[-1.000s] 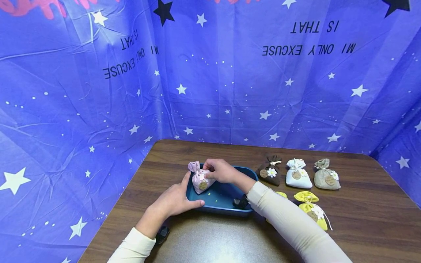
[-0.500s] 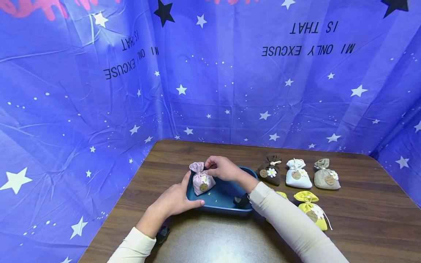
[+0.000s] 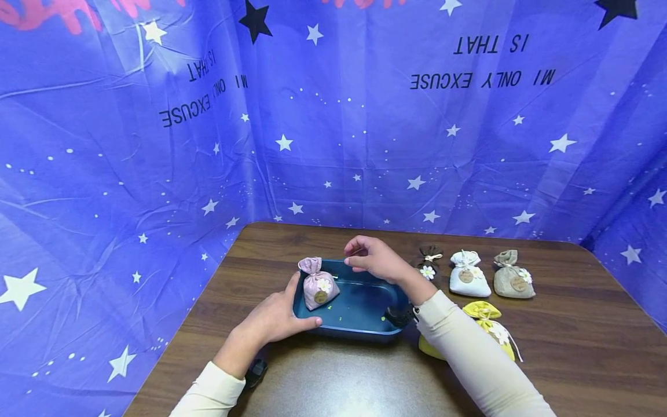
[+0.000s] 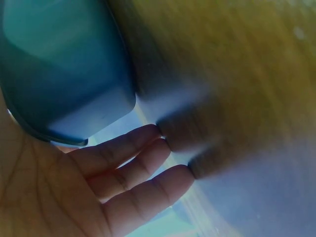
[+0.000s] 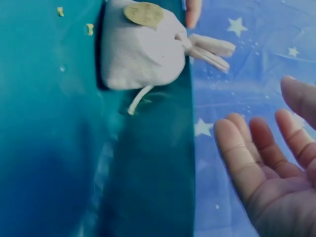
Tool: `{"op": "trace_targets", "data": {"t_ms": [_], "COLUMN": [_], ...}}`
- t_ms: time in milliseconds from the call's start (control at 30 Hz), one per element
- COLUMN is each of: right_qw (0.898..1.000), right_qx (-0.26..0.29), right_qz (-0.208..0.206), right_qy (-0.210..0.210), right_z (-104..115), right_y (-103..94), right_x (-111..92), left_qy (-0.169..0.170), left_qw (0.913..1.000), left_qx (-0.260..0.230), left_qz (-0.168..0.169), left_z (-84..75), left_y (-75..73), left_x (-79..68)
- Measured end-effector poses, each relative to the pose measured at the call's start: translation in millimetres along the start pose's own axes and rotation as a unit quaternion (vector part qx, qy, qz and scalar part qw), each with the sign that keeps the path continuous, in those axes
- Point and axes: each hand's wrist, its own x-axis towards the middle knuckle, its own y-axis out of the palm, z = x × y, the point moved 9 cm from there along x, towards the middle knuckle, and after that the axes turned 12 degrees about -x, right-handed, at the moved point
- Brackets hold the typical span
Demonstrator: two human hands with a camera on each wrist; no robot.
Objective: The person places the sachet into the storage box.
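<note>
A small pink drawstring pouch [image 3: 319, 289] with a white flower and a round tag leans in the left end of a dark blue plastic bin [image 3: 359, 333]. My left hand [image 3: 276, 315] lies along the bin's left end, thumb over the near rim. In the left wrist view, the straight fingers [image 4: 148, 192] reach past the bin's outer wall [image 4: 94, 106] to the table. Above the bin's far rim, my right hand [image 3: 377, 260] holds nothing. The right wrist view has its loosely bent fingers [image 5: 239, 153] apart from the pouch [image 5: 143, 54], whose cord end hangs inside the bin.
Right of the bin lie a dark brown pouch [image 3: 429, 255], a white pouch [image 3: 469, 281] and a beige pouch [image 3: 513, 281]. Yellow pouches [image 3: 482, 310] lie nearer, partly behind the right sleeve. Small yellow bits [image 5: 89, 29] dot the bin floor. A starry blue curtain [image 3: 333, 145] backs the table.
My right hand has let go of the pink pouch and moved right and away from it. The pouch stays leaning in the bin's left end. My left hand has stayed at the bin.
</note>
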Motion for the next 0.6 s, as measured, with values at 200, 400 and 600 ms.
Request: {"op": "trace_targets", "data": {"t_ms": [200, 400, 600], "right_qw": [1.0, 0.999, 0.998], "right_qx": [-0.005, -0.003, 0.005], "right_qz": [-0.015, -0.037, -0.07], "right_qy": [-0.005, -0.004, 0.007], "right_z": [4.0, 7.6, 1.5], "right_y": [-19.3, -41.6, -65.6], "right_x": [-12.9, -29.7, -49.1], "left_qy": [-0.004, -0.001, 0.002], "left_qw": [1.0, 1.0, 1.0], "left_qx": [0.005, 0.005, 0.005], "left_qz": [0.003, 0.001, -0.001], "left_z": [3.1, 2.1, 1.0], "left_y": [1.3, 0.9, 0.0], "left_x": [-0.7, -0.5, -0.2]}}
